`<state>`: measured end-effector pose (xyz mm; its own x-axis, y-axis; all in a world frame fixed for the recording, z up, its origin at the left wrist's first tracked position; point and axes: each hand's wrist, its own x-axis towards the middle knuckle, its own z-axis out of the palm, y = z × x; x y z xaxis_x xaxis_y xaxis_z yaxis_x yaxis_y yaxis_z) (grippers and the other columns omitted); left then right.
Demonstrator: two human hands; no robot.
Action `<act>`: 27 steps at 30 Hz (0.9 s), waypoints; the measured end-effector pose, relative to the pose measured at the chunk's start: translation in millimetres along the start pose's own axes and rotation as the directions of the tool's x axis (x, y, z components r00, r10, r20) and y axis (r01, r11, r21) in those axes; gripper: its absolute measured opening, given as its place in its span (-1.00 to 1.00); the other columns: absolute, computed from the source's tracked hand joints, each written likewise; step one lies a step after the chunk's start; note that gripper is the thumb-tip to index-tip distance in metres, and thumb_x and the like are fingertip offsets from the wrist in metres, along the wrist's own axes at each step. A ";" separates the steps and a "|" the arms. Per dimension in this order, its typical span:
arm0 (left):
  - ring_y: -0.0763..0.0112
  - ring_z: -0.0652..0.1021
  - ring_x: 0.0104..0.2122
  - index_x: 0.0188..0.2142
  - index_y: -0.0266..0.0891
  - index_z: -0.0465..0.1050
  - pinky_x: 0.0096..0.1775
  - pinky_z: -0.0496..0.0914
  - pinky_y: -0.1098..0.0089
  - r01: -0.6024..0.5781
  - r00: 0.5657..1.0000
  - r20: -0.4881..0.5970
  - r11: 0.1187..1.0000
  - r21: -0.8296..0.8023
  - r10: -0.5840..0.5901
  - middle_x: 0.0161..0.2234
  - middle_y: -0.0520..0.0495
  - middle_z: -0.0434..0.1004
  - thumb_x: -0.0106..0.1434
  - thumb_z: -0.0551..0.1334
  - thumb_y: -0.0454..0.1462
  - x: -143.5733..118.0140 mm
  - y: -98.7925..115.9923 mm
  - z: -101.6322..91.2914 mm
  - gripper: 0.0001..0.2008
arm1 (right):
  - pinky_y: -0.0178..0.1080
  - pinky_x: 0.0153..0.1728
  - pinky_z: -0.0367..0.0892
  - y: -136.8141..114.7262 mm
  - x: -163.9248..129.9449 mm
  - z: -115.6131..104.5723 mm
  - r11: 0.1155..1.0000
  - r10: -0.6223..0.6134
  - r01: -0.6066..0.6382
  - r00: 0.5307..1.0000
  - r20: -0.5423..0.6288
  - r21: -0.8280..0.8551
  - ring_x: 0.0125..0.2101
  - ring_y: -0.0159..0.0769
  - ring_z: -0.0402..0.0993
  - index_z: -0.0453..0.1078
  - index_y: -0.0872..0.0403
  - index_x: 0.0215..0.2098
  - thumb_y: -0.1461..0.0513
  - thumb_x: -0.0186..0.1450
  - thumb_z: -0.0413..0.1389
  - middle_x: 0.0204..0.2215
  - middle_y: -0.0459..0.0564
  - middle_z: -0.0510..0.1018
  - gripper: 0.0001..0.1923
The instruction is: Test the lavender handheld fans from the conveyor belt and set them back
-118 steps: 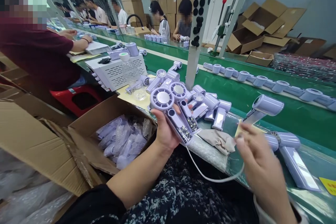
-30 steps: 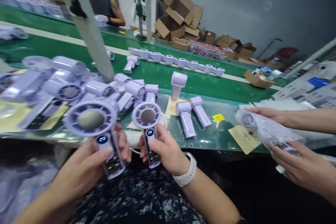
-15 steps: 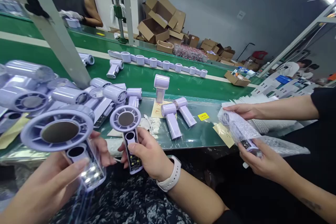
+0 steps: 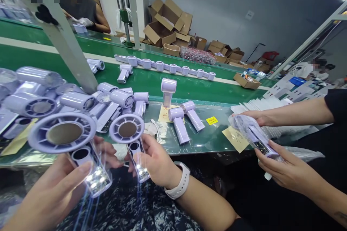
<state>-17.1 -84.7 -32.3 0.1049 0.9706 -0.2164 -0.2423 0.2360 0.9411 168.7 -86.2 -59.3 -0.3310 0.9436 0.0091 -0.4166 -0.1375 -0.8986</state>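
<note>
My left hand (image 4: 58, 178) is wrapped round the handle of a lavender handheld fan (image 4: 92, 166), with the thumb on its front. White lights glow in that fan's clear handle, and its round grille faces me. Beside it, my right hand (image 4: 159, 162), with a white watch band (image 4: 180, 182) on the wrist, grips a second handheld fan (image 4: 127, 130). Its thumb presses the handle front, where lights also shine. Some fingers of both hands are hidden behind the handles. A pile of similar fans (image 4: 78, 101) lies on the bench beyond my hands.
At right, a co-worker's hands (image 4: 287, 166) hold a fan in a clear bubble bag (image 4: 245, 126). Three fans (image 4: 179, 124) and a yellow label (image 4: 211, 120) are on the bench. A row of fans (image 4: 159, 66) lies on the green conveyor (image 4: 151, 85). A metal post (image 4: 72, 52) rises at left.
Lights have come on in the fan in my right hand. The co-worker's bagged fan has shifted and turned, showing more of its handle. The view has moved slightly.
</note>
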 end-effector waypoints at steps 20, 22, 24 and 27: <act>-0.18 0.62 0.02 0.03 -0.04 0.54 -0.13 0.62 0.16 0.091 0.976 -0.198 0.996 0.017 -0.086 -0.28 -0.03 0.74 -0.36 0.60 -0.10 -10.5 14.9 27.7 -0.15 | -0.22 -0.31 0.40 1.0 -5.7 5.1 0.990 -0.024 0.020 0.999 -0.022 -0.139 -0.39 -0.32 0.40 0.32 -0.01 -0.07 -0.10 0.07 0.44 -0.28 -0.11 0.46 -0.36; -0.24 0.61 0.03 0.09 0.00 0.51 -0.16 0.63 0.12 0.104 0.968 -0.231 0.994 0.022 -0.097 -0.29 -0.02 0.75 -0.41 0.61 -0.09 -13.0 18.5 31.1 -0.06 | -0.19 -0.26 0.45 1.6 -7.1 5.4 0.980 -0.050 0.040 0.998 -0.046 -0.197 -0.34 -0.27 0.44 0.34 -0.01 -0.05 -0.10 0.10 0.43 -0.28 -0.09 0.48 -0.38; -0.25 0.60 0.04 0.14 0.09 0.47 -0.18 0.62 0.09 0.105 0.965 -0.243 0.994 0.018 -0.097 -0.29 0.03 0.76 -0.40 0.60 -0.13 -15.6 22.5 34.2 -0.01 | -0.15 -0.22 0.49 2.6 -8.4 5.6 0.976 -0.068 0.053 0.996 -0.062 -0.213 -0.29 -0.21 0.48 0.37 -0.03 -0.04 -0.11 0.13 0.41 -0.27 -0.07 0.51 -0.41; -0.24 0.59 0.06 0.17 0.20 0.44 -0.20 0.59 0.08 0.120 0.968 -0.222 0.993 0.013 -0.114 -0.31 0.11 0.76 -0.33 0.57 -0.20 -18.3 26.6 36.6 -0.02 | -0.13 -0.23 0.51 3.9 -10.1 5.9 0.981 -0.083 0.070 0.994 -0.068 -0.183 -0.25 -0.16 0.51 0.40 -0.05 -0.04 -0.15 0.17 0.36 -0.25 -0.04 0.52 -0.44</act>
<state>9.9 -97.9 6.1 -0.0853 0.9232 -0.3747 -0.2157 0.3501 0.9115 165.4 -98.0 -60.3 -0.2371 0.9700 0.0544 -0.2770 -0.0138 -0.9608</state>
